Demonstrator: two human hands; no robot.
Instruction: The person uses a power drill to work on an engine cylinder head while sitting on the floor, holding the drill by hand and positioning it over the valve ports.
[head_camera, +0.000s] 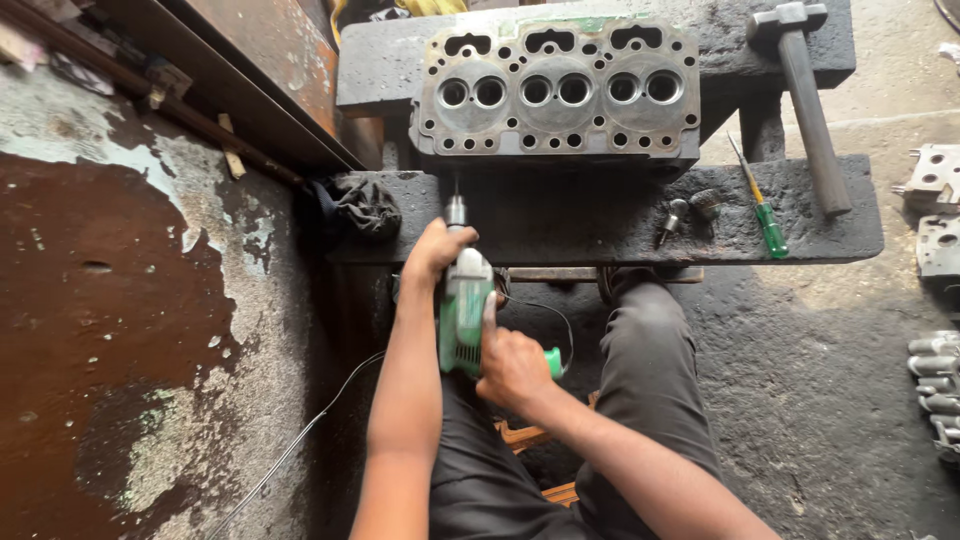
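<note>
Green and grey electric drill (464, 312) gripped in both hands, nose aimed up and away at the near side face of a grey metal cylinder head (557, 92). Left hand (436, 250) wrapped around the front of the drill body just behind the chuck, fingers closed tight on it; right hand (513, 365) clamped around the rear grip, a green stub of the handle poking out past the knuckles. Chuck and bit close against the lower edge of the cylinder head — contact likely, though too dark there to be sure. Cylinder head lying flat on a grimy black workbench (600, 215), gasket face up, rows of round ports and bolt holes showing. Thin cable (300, 440) trailing from the drill down across the stained concrete slab at left. On the bench to the right of the drill: a green-handled screwdriver (762, 205) lying angled, a pair of small dark valves (685, 212) just beside it, and a heavy hammer (806, 110) resting on the upper tier of the bench and leaning down to the lower one. Dark crumpled rag (362, 208) at the bench's left end, near the left hand. Dark trousers and knees below the arms — seated close to the bench. More grey metal engine parts (938, 215) along the right edge of the floor, well apart from the hands.
</note>
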